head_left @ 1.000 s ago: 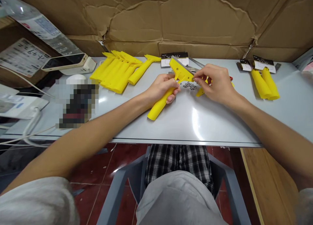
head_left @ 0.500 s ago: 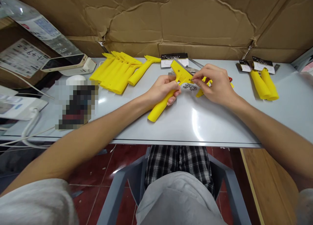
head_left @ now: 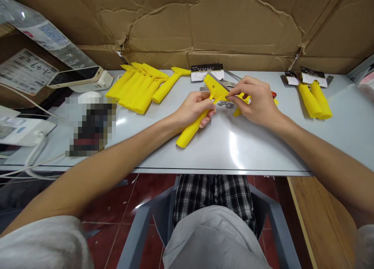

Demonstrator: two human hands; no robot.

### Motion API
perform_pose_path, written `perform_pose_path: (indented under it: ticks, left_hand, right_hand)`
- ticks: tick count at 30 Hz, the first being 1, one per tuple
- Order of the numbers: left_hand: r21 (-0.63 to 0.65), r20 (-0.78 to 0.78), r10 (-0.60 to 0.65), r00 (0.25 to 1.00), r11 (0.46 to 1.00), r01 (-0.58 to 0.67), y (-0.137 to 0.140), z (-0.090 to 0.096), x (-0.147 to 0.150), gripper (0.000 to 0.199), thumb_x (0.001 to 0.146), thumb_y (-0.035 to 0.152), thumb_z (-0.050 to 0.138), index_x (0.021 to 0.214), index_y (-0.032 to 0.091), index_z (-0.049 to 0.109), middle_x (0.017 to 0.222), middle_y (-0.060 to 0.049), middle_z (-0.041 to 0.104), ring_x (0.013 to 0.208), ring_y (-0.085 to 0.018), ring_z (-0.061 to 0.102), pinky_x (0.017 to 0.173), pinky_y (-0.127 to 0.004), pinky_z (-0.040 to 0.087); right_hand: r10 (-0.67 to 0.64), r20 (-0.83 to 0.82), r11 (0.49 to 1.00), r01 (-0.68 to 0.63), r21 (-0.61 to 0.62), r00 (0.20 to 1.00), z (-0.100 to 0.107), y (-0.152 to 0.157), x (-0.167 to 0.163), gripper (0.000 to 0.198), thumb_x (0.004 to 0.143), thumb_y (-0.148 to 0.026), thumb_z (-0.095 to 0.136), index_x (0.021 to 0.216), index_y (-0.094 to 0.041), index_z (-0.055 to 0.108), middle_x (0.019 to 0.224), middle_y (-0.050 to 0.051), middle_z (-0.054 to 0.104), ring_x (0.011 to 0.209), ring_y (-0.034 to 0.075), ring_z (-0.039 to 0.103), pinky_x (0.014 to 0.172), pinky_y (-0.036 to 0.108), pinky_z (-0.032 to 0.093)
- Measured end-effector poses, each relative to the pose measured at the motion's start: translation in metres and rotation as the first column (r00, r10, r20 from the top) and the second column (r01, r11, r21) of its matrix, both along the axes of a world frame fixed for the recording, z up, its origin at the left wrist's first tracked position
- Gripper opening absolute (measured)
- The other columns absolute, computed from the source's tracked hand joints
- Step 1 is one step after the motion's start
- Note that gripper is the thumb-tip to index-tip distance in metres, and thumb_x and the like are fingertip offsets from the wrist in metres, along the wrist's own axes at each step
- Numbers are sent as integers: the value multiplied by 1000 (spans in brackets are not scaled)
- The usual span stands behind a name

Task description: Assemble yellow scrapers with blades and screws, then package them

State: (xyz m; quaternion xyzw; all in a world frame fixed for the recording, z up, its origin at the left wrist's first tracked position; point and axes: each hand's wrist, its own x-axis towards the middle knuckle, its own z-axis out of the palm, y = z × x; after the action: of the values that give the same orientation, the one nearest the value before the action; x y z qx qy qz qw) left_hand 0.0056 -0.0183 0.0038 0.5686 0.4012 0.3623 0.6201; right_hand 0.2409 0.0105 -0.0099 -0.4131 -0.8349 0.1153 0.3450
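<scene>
Fingers of the left hand (head_left: pixel 199 107) clamped round the handle of one yellow scraper (head_left: pixel 191 131); right hand (head_left: pixel 258 99) at a corner of its head.
Position: above the surface (head_left: pixel 204 156), between front and back edges, handle end toward the front. Right fingertips pinched together; anything between them too small to tell. Handling, judged: light, stiff, smooth, perhaps slippery; take by the handle, clear of the metal strip on the head's far side. Just beyond: small metal parts (head_left: pixel 225 104), heaped. Along the back edge: several yellow handles (head_left: pixel 140 90), leftward; printed card (head_left: pixel 206 76), midway; two carded yellow tools (head_left: pixel 310 101), toward the right corner.
</scene>
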Motion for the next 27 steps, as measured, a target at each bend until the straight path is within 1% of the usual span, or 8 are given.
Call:
perform_pose_path:
  ticks: [6,10,13,18,23,27]
  left_hand:
    - [1,-11,2,1000,1000,-2,0,1,0,15,75,24,63,81,21,50,62,5,58,36,-6,48,36,-20,38]
    - [4,-7,3,1000,1000,-3,0,0,0,15,75,24,63,80,21,50,61,5,58,36,-7,48,35,-20,38]
    - [5,-19,4,1000,1000,-4,0,-1,0,14,76,24,63,80,21,50,61,5,58,37,-7,48,36,-20,38]
    - [17,-17,9,1000,1000,-8,0,0,1,13,75,23,64,79,20,53,61,4,58,36,-7,48,34,-21,37]
    - [23,-26,14,1000,1000,-13,-1,0,2,14,73,24,67,79,20,54,60,4,58,36,-7,49,34,-21,37]
    - [27,-47,12,999,1000,-11,-1,0,2,13,74,25,65,79,20,54,59,4,57,36,-7,49,35,-20,37]
  right_hand:
    - [-12,-20,1000,12,-8,1000,-2,1,-1,37,99,-46,56,106,-16,76,109,10,66,99,9,56,97,28,51]
    - [-9,12,1000,10,-7,1000,-4,2,0,41,101,-50,52,104,-15,74,109,10,65,99,8,57,98,28,50]
    - [7,4,1000,-7,-9,1000,-5,4,0,45,101,-53,52,103,-13,73,108,11,65,100,9,56,96,26,50]
    - [0,20,1000,0,-26,1000,-5,3,-1,45,101,-54,51,102,-13,71,106,11,63,98,8,54,97,27,48]
    - [-3,61,1000,3,1,998,-5,1,-3,41,102,-48,49,103,-13,70,111,12,62,106,11,55,101,29,46]
    - [7,50,1000,-9,28,999,-6,1,-4,39,101,-45,49,104,-13,70,111,12,62,109,12,55,101,29,46]
